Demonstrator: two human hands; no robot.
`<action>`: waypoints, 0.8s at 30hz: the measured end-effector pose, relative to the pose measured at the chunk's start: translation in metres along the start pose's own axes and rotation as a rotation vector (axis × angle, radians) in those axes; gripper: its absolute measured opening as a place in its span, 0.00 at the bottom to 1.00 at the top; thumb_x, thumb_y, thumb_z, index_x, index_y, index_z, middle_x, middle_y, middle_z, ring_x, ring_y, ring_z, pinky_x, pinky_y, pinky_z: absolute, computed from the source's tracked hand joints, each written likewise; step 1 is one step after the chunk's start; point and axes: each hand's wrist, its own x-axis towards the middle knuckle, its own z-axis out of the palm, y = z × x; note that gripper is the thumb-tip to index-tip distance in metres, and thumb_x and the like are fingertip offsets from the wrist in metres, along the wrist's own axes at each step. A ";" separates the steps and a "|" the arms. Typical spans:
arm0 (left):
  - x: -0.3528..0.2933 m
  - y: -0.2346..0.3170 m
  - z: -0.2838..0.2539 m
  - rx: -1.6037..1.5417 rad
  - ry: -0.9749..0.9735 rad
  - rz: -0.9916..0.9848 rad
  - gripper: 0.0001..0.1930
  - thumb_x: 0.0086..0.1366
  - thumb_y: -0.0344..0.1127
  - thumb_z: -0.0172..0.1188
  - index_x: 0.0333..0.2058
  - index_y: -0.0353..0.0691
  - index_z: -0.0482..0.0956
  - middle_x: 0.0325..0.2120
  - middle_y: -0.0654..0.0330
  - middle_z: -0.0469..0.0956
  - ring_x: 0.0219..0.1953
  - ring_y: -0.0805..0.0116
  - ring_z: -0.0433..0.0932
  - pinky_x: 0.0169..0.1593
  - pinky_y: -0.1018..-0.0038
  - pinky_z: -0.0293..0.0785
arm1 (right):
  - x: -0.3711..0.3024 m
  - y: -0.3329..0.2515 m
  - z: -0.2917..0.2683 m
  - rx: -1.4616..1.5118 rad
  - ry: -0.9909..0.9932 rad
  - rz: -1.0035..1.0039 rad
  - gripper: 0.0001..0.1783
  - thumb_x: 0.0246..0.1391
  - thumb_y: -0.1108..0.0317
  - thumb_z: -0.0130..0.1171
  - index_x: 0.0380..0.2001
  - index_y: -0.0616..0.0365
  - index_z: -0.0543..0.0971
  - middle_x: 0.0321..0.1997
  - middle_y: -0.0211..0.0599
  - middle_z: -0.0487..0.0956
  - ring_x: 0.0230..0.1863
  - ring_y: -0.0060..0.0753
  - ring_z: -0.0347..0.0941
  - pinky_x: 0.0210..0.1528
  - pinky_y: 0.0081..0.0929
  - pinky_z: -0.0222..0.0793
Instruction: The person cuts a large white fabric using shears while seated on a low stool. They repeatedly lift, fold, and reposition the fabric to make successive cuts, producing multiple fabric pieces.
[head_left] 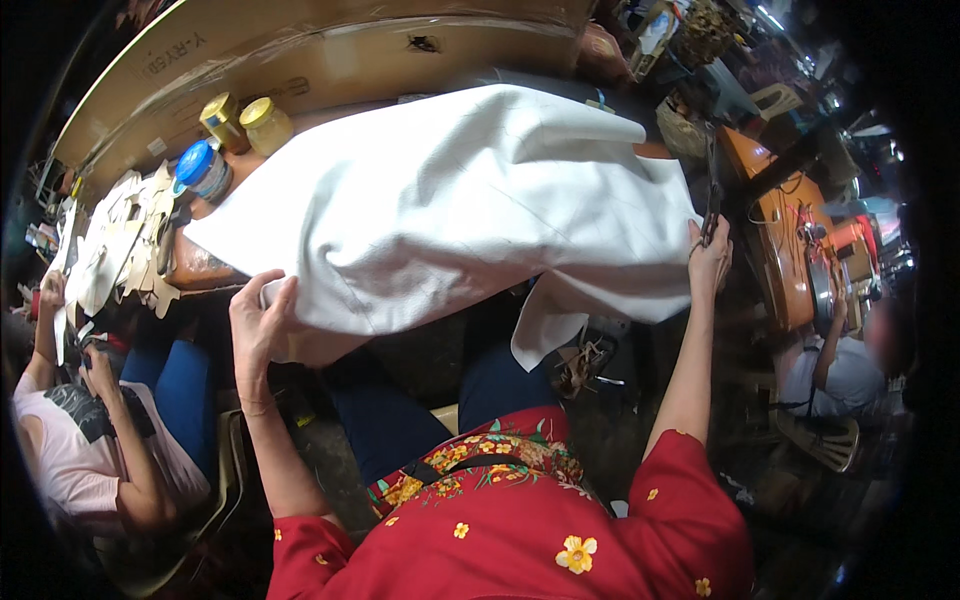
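A large white sheet (430,190), which looks like leather, drapes over the work table (200,265) and hangs past its near edge toward my lap. Folds run across its middle, and one corner dangles between my knees. My left hand (262,318) pinches the sheet's near left edge between thumb and fingers. At the right end of the sheet, my right hand (710,262) is closed round the handles of dark scissors (712,190), their blades pointing up and away. The right fingers lie against the sheet's edge; whether they also grip it, I cannot tell.
A blue-lidded jar (203,170), a gold can (222,122) and a yellow-lidded jar (266,125) stand at the back left. Pale cut pieces (125,235) lie beyond. Cardboard (340,65) walls the far side. Co-workers sit left (120,440) and right (840,370).
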 end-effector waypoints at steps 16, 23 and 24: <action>0.199 0.112 -0.065 0.392 0.564 0.458 0.21 0.63 0.50 0.57 0.46 0.39 0.74 0.36 0.49 0.79 0.38 0.59 0.79 0.44 0.66 0.73 | 0.129 -0.067 -0.017 0.568 0.599 -0.311 0.15 0.50 0.68 0.67 0.36 0.66 0.74 0.33 0.39 0.79 0.31 0.26 0.74 0.33 0.23 0.69; 0.128 0.115 0.025 0.823 0.770 0.823 0.21 0.60 0.46 0.58 0.45 0.36 0.73 0.38 0.48 0.76 0.44 0.49 0.75 0.48 0.60 0.70 | 0.121 -0.090 0.018 0.254 0.105 -0.211 0.23 0.50 0.69 0.64 0.50 0.57 0.73 0.42 0.41 0.81 0.42 0.33 0.78 0.44 0.30 0.70; 0.101 0.114 0.045 0.552 0.648 0.854 0.19 0.59 0.43 0.60 0.43 0.36 0.73 0.37 0.49 0.76 0.43 0.49 0.75 0.47 0.61 0.70 | 0.118 -0.090 0.021 0.181 0.130 -0.267 0.24 0.50 0.70 0.63 0.51 0.57 0.73 0.43 0.40 0.81 0.44 0.33 0.77 0.46 0.30 0.70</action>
